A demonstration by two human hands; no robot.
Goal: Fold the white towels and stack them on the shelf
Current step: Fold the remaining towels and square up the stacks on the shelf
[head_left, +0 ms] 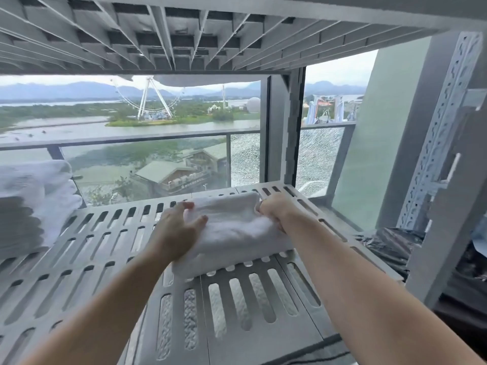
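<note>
Head view. The slotted grey shelf (pixel 105 259) carries one folded towel (pixel 232 227), lying right of centre and nearer the far edge than the near edge. The left hand (pixel 176 233) rests on the towel's left edge, grip apart, fingers spread over the top; its thumb is hidden. The right hand (pixel 272 210) has its grip clamped on the towel's far right corner, fingers curled into the cloth. A towel stack (pixel 31 201) sits at the shelf's left edge, cut off by the frame. The upper shelf (pixel 184 35) overhangs closely. A perforated post (pixel 442 127) stands at the right edge. Beyond the far edge is a balcony railing (pixel 158 138). Dark crumpled material (pixel 390 241) past the right edge is indistinct.
</note>
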